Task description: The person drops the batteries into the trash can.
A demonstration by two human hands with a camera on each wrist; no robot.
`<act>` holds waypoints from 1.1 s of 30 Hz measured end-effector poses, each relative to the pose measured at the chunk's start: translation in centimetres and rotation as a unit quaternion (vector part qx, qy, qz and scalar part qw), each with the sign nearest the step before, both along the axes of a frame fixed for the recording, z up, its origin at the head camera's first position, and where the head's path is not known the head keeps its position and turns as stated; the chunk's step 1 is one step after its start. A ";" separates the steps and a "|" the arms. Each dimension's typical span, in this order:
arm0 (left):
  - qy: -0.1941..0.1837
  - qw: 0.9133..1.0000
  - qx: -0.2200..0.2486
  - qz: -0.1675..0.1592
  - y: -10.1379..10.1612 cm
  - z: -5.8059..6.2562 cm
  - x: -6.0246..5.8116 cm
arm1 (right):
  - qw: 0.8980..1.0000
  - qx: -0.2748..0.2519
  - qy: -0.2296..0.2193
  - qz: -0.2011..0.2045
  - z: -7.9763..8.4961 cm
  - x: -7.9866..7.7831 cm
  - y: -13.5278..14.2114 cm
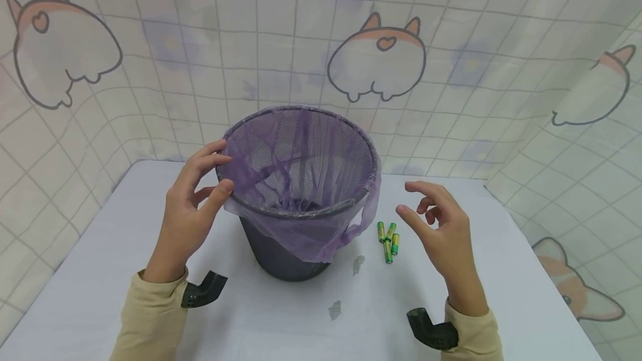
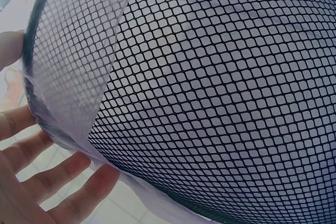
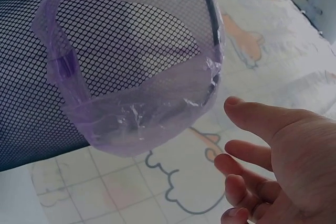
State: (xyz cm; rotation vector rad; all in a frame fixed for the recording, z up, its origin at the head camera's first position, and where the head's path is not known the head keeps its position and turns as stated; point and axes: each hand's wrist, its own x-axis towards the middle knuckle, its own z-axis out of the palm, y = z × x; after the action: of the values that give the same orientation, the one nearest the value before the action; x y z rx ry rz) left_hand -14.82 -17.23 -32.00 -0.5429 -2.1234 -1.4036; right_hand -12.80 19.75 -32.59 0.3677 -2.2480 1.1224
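A dark mesh wastebasket (image 1: 283, 249) stands upright on the white table, lined with a thin purple trash bag (image 1: 301, 238) folded over its rim. My left hand (image 1: 193, 199) is at the left side of the rim, thumb toward the front and fingers spread along the edge. In the left wrist view, the fingertips (image 2: 107, 177) lie against the bag and mesh from outside. To the right of the basket, my right hand (image 1: 441, 227) hovers apart from it with fingers loosely bent and nothing between them. The right wrist view shows a bag loop (image 3: 68, 66) hanging outside the mesh.
Several green and yellow batteries (image 1: 388, 241) lie on the table between the basket and my right hand. Two small grey patches (image 1: 335, 310) mark the tabletop (image 1: 281, 327) in front. A checked curtain (image 1: 281, 43) with cartoon dogs surrounds the back and sides.
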 end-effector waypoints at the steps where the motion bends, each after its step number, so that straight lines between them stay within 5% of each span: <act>1: 0.000 1.000 0.000 0.000 0.0 0.0 0.0 | 1.000 0.000 -0.003 -0.002 -0.1 0.0 0.1; 33: -0.002 1.000 -0.001 0.001 0.0 0.0 -0.1 | 0.997 0.019 -0.061 -0.040 -2.8 -0.1 2.4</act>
State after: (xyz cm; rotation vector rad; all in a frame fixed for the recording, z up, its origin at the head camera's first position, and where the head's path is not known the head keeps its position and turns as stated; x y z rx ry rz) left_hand -14.88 -17.23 -32.04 -0.5404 -2.1285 -1.4021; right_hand -12.93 22.19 -35.43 0.2288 -2.3712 1.0888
